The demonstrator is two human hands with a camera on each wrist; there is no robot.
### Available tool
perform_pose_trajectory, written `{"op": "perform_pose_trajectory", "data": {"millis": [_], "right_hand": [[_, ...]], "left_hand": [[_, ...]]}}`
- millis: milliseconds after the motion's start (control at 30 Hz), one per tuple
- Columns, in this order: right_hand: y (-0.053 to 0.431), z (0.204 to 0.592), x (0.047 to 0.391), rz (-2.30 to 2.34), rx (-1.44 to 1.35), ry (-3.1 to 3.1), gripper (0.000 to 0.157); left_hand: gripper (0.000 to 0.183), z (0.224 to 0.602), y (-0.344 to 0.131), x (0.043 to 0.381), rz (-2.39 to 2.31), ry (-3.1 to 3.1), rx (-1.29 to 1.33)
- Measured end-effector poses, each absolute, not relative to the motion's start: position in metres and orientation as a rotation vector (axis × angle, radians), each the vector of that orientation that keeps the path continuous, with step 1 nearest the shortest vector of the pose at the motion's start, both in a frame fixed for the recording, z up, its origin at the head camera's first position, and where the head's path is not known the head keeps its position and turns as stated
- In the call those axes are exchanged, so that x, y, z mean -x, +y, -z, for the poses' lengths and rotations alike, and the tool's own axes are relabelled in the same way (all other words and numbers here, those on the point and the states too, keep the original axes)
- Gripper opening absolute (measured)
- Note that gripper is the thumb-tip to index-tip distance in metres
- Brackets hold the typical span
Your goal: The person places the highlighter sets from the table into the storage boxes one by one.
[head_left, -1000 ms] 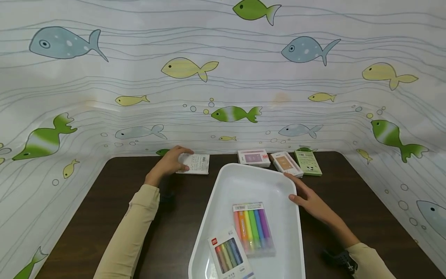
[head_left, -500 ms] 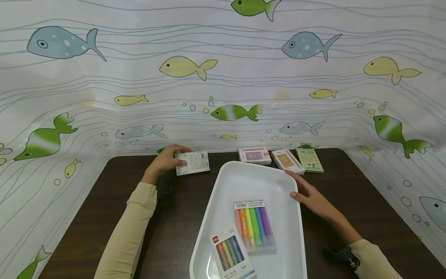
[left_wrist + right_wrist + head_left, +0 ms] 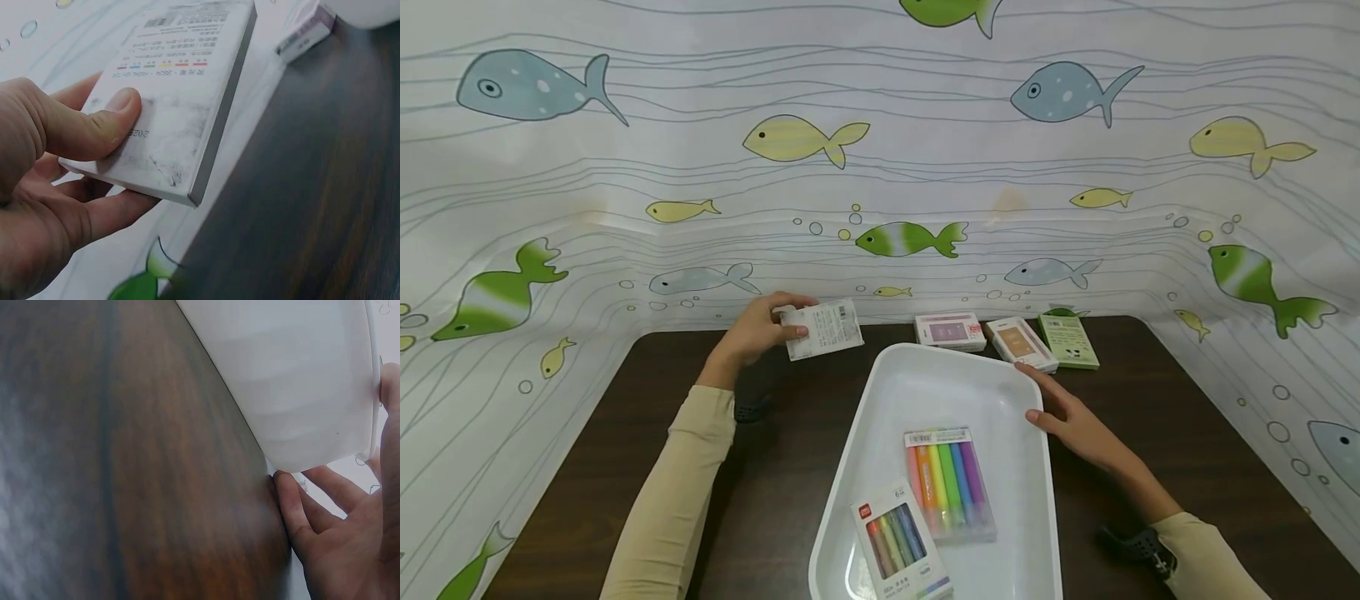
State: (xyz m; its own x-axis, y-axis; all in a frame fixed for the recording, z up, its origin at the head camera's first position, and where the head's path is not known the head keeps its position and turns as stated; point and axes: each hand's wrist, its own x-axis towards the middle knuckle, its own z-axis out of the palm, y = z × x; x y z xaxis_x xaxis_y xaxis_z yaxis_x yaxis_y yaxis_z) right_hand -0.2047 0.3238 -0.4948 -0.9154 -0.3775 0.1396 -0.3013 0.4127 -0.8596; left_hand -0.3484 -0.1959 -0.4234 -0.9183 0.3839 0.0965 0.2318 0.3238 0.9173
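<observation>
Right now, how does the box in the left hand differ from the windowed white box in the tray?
- Support: the held box is up off the table, gripped by the left hand; the windowed box rests in the tray, untouched by either hand.
- Visible face: the held box shows printed text and a barcode; the windowed box shows coloured sticks through its window.
Shared: both are mostly white, flat and rectangular.

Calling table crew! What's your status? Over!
Left grip: holding white printed box off table. Right grip: touching white tray. Nothing seen between box and tray.
</observation>
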Motion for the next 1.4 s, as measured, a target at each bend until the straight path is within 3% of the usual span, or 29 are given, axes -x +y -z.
{"op": "perform_pose_trajectory", "data": {"millis": [733, 1400], "right_hand": [[0.322, 0.496, 0.205, 1.528, 0.613, 2.579, 0.070], [0.326, 0.497, 0.206, 1.524, 0.651, 2.596, 0.070]], "left_hand": [[0.042, 0.387, -0.136, 0.307, -1.523, 2.415, -1.047], [0.041, 0.376, -0.084, 0.275, -1.317, 2.418, -1.250]]}}
